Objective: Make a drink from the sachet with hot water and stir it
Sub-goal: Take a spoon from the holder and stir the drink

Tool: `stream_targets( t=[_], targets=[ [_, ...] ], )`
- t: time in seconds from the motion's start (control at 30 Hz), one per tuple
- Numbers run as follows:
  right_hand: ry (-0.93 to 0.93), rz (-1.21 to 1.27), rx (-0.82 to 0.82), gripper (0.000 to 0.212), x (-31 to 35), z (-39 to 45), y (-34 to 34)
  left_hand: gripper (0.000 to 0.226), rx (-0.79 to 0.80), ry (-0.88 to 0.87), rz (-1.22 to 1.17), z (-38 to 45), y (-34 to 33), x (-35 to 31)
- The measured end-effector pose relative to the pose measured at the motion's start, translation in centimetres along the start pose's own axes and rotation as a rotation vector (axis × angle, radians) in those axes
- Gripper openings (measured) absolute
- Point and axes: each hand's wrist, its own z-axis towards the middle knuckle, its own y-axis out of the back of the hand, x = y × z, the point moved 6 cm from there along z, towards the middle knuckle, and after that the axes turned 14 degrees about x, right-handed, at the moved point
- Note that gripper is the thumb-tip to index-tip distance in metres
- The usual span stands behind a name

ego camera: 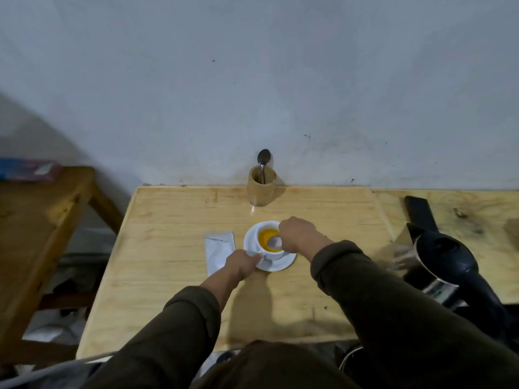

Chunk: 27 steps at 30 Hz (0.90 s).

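Note:
A white cup [273, 253] of orange-yellow drink [265, 236] stands on a white saucer [250, 239] in the middle of the wooden table [174, 248]. My right hand [299, 233] hovers over the cup's right rim, shut on a spoon whose bowl [274, 242] dips into the drink. My left hand [243, 263] grips the saucer's near-left edge beside the cup. The silver sachet [217, 249] lies flat just left of the saucer, partly under my left hand.
A wooden holder [261, 189] with another spoon [264, 158] stands at the back by the wall. A black and steel kettle [443, 265] sits at the right. A lower wooden table [36, 226] is at the left.

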Motion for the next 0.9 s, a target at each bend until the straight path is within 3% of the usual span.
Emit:
stream_targets(
  t=[0.2, 0.4, 0.57, 0.77, 0.9],
  targets=[
    [-0.026, -0.116, -0.040, 0.034, 0.6, -0.8, 0.1, 0.057, -0.020, 0.012, 0.032, -0.5, -0.2, -0.3],
    [-0.016, 0.034, -0.091, 0.026, -0.3, -1.0, 0.6, 0.058, -0.044, 0.026, -0.016, -0.6, -0.4, -0.2],
    [0.020, 0.300, -0.165, 0.022, -1.9, -1.4, 0.7, 0.059, -0.062, 0.024, -0.123, -0.6, -0.4, -0.1],
    [0.088, 0.895, -0.356, 0.010, -4.0, -1.9, -0.8, 0.056, -0.054, 0.032, -0.141, -0.5, -0.4, 0.0],
    [0.115, 0.941, -0.476, 0.016, -4.5, -2.4, -1.1, 0.055, -0.052, 0.015, -0.138, -0.4, -0.3, 0.0]
  ],
)
